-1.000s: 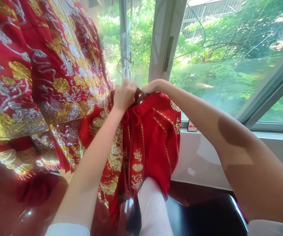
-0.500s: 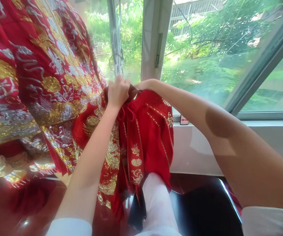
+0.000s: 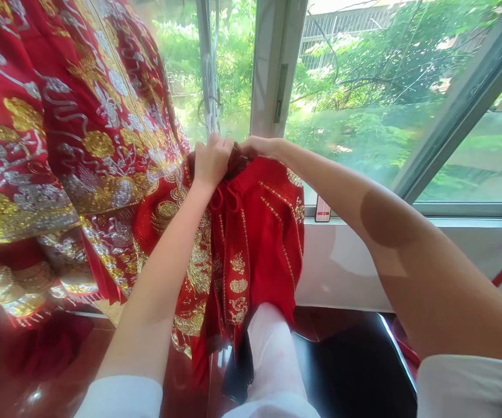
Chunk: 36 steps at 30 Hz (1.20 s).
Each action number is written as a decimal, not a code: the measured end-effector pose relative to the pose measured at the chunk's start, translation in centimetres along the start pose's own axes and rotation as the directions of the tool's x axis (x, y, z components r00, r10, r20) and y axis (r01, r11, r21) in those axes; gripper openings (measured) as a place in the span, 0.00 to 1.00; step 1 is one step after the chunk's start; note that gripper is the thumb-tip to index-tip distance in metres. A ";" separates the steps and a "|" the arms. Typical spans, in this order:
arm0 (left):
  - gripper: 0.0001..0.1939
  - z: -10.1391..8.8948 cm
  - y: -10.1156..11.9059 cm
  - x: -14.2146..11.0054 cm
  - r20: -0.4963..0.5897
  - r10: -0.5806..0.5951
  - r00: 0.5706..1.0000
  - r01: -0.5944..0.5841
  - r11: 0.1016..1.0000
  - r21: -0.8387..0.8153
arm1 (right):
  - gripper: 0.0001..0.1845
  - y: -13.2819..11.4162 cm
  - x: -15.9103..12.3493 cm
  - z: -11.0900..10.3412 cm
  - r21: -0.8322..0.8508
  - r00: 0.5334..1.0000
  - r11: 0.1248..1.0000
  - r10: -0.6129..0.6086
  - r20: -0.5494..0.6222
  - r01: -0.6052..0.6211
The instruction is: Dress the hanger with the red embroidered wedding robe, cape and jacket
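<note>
A red garment (image 3: 272, 232) with gold embroidery and beaded lines hangs by the window in front of me; thin red ties dangle near its top. My left hand (image 3: 211, 159) is closed around its top edge, the back of the hand towards me. Close beside it, my right hand (image 3: 257, 146) has bent fingers at the same edge, partly hidden behind the cloth. Between the hands shows a dark brown part at the neck, perhaps a hanger or lining. A thin metal hook (image 3: 203, 113) rises just above my left hand.
Larger red robes (image 3: 103, 139) with gold and silver embroidery hang at the left. A phone (image 3: 323, 209) leans on the windowsill (image 3: 377, 220). Below the garment are a black seat (image 3: 342, 366), my white-clothed leg (image 3: 275, 354) and a shiny reddish floor (image 3: 37, 395).
My right hand's fingers have come slightly nearer my left hand at the garment's top. The garment's lower part has shifted a little left, and the view has moved slightly.
</note>
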<state>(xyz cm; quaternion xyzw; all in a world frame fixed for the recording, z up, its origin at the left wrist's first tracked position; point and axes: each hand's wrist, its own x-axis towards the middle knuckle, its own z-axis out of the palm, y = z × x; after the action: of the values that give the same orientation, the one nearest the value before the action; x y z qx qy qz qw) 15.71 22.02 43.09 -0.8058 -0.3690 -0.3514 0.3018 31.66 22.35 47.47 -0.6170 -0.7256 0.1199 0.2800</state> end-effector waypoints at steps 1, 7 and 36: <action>0.21 0.0 0.0 0.0 0.005 -0.005 1.000 0.005 1.000 -0.012 | 0.16 0.2 0.0 -0.1 0.029 1.000 1.000 0.008 0.013 -0.008; 0.20 0.2 0.0 0.0 0.013 -0.010 1.000 0.011 1.000 -0.021 | 0.09 3.1 -1.0 -2.1 -0.158 0.987 0.979 0.140 0.081 -0.126; 0.19 -3.8 0.0 3.1 0.173 0.086 0.981 -0.058 0.985 -0.162 | 0.07 0.0 -1.6 0.2 0.094 0.994 0.995 -0.015 -0.112 0.026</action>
<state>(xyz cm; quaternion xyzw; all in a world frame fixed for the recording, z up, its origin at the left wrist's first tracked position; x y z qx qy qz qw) 15.90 20.35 47.73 -0.8681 -0.3367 -0.2938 0.2159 31.66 20.87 46.93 -0.6012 -0.7087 0.1169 0.3502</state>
